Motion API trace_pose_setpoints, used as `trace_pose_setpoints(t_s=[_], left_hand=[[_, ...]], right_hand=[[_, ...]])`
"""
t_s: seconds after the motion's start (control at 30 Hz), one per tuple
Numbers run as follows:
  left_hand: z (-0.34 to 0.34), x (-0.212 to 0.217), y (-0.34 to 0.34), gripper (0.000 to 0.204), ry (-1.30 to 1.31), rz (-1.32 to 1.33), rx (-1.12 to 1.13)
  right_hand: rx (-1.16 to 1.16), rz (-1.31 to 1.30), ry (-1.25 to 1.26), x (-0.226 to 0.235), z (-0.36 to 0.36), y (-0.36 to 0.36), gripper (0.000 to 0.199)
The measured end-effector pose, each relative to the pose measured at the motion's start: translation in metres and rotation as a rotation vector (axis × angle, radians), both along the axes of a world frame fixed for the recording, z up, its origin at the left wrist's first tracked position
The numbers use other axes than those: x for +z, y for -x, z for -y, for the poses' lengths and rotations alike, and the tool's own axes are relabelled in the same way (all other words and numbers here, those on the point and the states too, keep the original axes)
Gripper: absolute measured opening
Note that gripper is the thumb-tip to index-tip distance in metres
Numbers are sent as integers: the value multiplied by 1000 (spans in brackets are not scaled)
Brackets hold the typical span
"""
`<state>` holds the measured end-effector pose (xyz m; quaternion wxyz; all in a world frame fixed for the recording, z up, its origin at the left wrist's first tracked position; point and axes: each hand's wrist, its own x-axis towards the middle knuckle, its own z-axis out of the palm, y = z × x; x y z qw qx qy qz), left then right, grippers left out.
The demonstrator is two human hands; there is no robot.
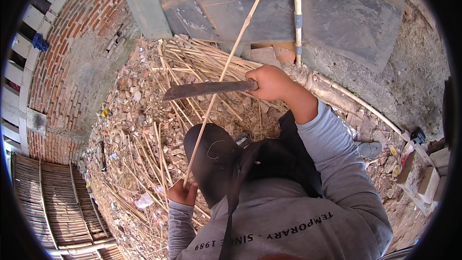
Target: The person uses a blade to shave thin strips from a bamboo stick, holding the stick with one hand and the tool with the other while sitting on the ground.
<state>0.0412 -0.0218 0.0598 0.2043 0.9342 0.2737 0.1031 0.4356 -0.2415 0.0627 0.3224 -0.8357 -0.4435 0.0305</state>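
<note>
My right hand [273,83] is closed round the handle of a machete [204,89]. Its long, dark, rusty blade points left and crosses the upper half of a thin bamboo strip [214,97]; whether the edge bites into it I cannot tell. Low on the left, my left hand [183,192] grips the near end of that strip beside my knee. From there the pale strip slants up and to the right past my dark trouser leg [207,149], its far end free in the air.
Many cut bamboo strips [207,55] lie piled on the rubble-strewn ground [130,115]. Dark sheets [236,12] lean at the back, with an upright pipe [297,19] before them. A brick wall [62,67] and a slatted bamboo panel [53,202] stand left. Wooden pieces [423,178] sit at the right.
</note>
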Motion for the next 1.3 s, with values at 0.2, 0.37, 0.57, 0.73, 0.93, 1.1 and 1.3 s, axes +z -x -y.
trace_pose_setpoints(t_s=[0.2, 0.37, 0.57, 0.73, 0.93, 1.1, 1.3], left_hand=[[3, 2, 0, 44, 52, -1, 31], [3, 3, -1, 41, 43, -2, 20], [2, 1, 0, 40, 62, 14, 24], [7, 3, -2, 37, 140, 36, 53], [1, -7, 2, 37, 181, 29, 58], [1, -11, 2, 27, 150, 57, 3], [0, -22, 4, 31, 165, 5, 19]], right_hand=[[-22, 14, 24, 7, 2, 3, 25], [-67, 12, -103, 0, 5, -1, 20], [-86, -5, -86, -4, 4, -5, 21], [-71, -30, -93, -8, 1, -4, 22], [-60, -58, -36, -7, 1, -6, 28], [-45, -83, -34, -10, 1, -7, 27], [-33, -60, -54, -11, 1, -7, 26]])
